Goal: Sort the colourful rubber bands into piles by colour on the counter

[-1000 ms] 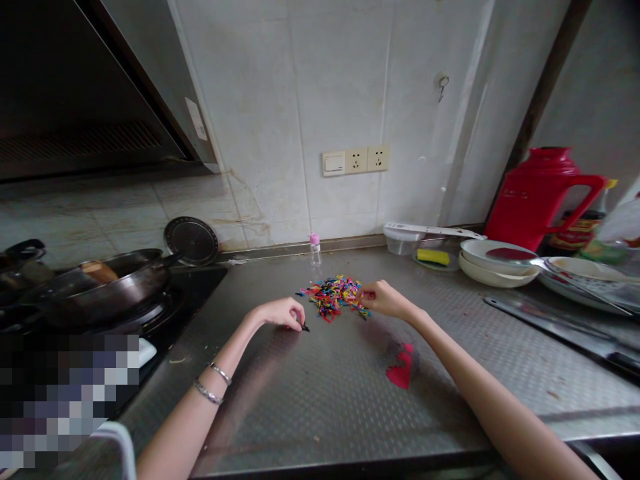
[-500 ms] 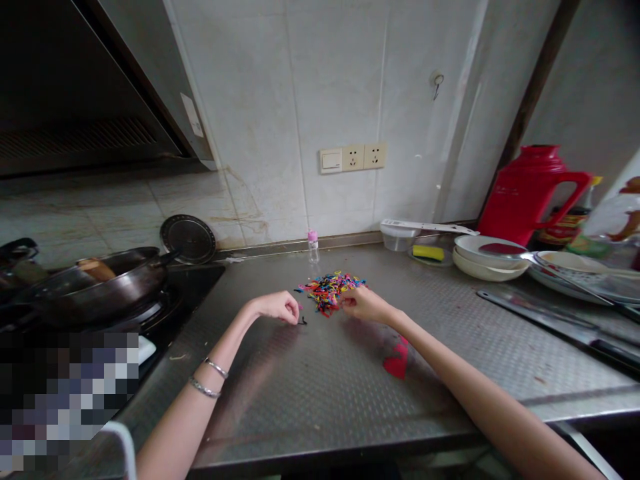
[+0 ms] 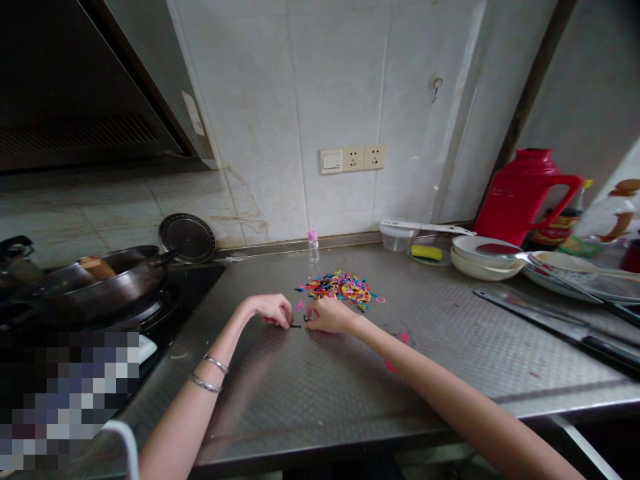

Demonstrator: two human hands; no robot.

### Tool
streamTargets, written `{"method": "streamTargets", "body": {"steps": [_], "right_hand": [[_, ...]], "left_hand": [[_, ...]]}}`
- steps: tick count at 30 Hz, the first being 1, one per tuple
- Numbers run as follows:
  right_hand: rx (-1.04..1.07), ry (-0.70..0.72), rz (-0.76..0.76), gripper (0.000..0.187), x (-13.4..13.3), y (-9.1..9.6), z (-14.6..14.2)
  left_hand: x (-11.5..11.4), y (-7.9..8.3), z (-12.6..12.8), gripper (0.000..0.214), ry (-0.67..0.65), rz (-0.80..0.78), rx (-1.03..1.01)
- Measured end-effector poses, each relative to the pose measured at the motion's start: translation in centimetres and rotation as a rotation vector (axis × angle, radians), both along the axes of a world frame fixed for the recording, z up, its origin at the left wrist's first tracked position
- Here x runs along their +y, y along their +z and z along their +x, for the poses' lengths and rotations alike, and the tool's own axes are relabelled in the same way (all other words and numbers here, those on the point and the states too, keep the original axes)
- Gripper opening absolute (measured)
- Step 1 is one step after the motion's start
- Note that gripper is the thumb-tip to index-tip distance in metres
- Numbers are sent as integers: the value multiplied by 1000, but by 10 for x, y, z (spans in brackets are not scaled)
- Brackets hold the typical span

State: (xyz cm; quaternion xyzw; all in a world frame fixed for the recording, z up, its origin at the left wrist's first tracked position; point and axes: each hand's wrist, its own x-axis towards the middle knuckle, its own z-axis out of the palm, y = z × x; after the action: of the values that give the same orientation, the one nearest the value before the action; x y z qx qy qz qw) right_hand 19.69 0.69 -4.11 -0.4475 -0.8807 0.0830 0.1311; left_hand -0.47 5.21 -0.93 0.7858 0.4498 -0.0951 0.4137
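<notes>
A pile of small multicoloured rubber bands [image 3: 343, 285] lies on the metal countertop. In front of it, my left hand [image 3: 273, 311] is closed in a pinch, with a black rubber band [image 3: 296, 326] sticking out from its fingertips. My right hand [image 3: 329, 315] faces it, thumb and fingers pinched together at another dark bit of band [image 3: 306, 318]. A small gap separates the two hands. Between them and the pile lies a loose pink rubber band [image 3: 300, 306]. My right forearm partly covers a clear bag with pink-red marks [image 3: 404, 338].
A small bottle with a pink cap [image 3: 313, 247] stands behind the pile. On the right are a yellow sponge [image 3: 427, 253], bowls [image 3: 483, 268], a knife [image 3: 530, 320] and a red thermos [image 3: 520, 197]. A pan [image 3: 107, 283] sits on the stove at left.
My right hand has moved left from the pile's edge to near my left hand, uncovering the pile's right side. My left hand has shifted slightly left.
</notes>
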Motion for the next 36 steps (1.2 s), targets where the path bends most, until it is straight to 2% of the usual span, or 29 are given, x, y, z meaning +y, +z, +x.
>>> {"method": "streamTargets", "body": {"steps": [5,11,16,20,25,29,32,36], "right_hand": [[-36,-42,-27,21,-4,2,-4],[14,-21,-18,21,-4,0,-7],[62,38,26,21,-6,-4,-15],[99,64,42,22,-7,-4,-14],[266,41,58,23,1,11,14],[365,6,128,21,8,24,47],[397,-43,153,23,11,22,67],[445,-109,138,26,14,13,86]], "left_hand": [[5,-1,-12,26,52,15,-3],[10,0,-25,25,173,146,-92],[11,-1,-25,27,227,224,-134],[15,-8,-20,30,233,263,-164],[22,-22,-9,32,206,374,-247],[22,-31,3,38,226,425,-205],[20,-37,11,42,239,444,-150],[18,-41,16,36,249,448,-128]]}}
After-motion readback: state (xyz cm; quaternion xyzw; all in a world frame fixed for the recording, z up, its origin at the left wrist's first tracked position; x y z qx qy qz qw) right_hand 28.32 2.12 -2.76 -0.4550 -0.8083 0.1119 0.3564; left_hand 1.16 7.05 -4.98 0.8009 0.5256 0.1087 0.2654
